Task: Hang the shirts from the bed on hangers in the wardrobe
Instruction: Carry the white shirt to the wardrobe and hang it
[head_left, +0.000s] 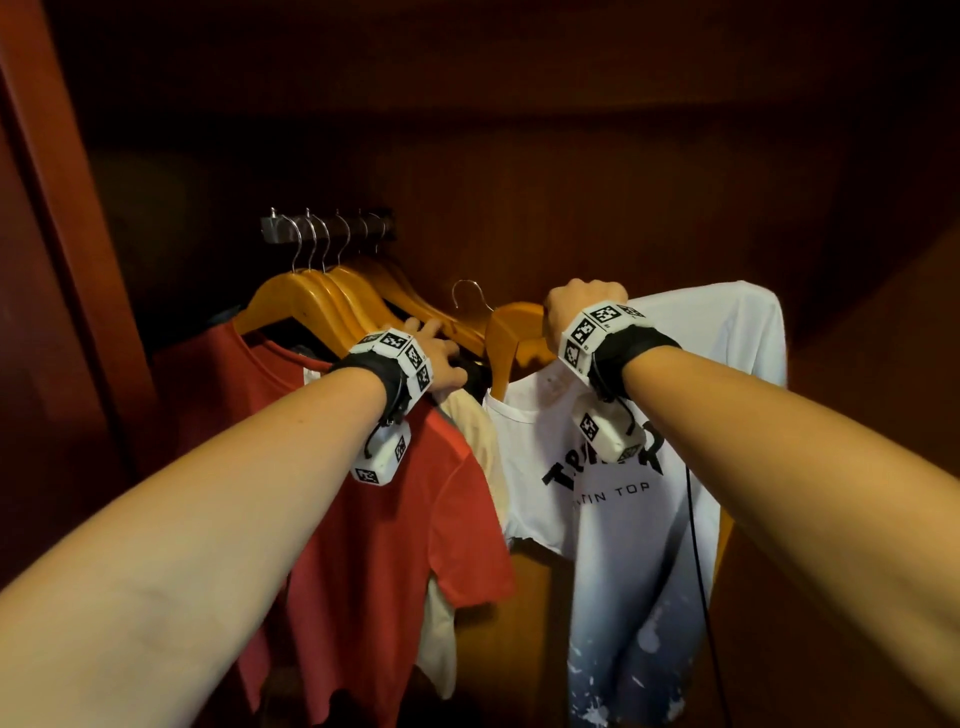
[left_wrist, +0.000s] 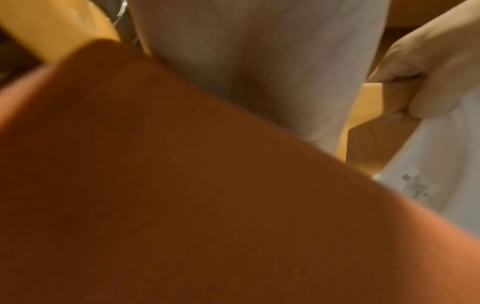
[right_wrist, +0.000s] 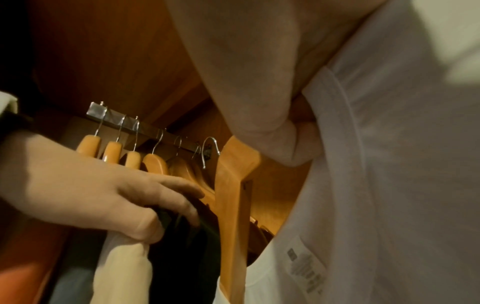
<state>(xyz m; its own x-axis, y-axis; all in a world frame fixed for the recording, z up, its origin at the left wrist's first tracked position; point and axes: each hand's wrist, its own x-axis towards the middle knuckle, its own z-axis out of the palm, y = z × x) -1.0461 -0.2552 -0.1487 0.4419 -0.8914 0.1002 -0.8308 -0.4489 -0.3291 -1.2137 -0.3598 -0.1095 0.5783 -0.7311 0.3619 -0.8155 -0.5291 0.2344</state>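
A white shirt with black print (head_left: 639, 493) hangs on a wooden hanger (head_left: 511, 332). My right hand (head_left: 582, 306) grips that hanger by its shoulder, to the right of the rail (head_left: 332, 228). The hanger's metal hook (head_left: 470, 293) is free in the air, below the rail and off it. Several wooden hangers hang on the rail, with a red shirt (head_left: 374, 493) in front and a cream shirt (head_left: 478, 441) behind it. My left hand (head_left: 441, 358) rests with its fingers spread on those hangers and on a dark garment (right_wrist: 187, 236).
A wooden wardrobe side panel (head_left: 52, 208) stands at the left and another panel (head_left: 883, 364) at the right. The dark back wall lies behind the rail. A black cable (head_left: 698, 545) dangles from my right wrist in front of the white shirt. The left wrist view is mostly blurred.
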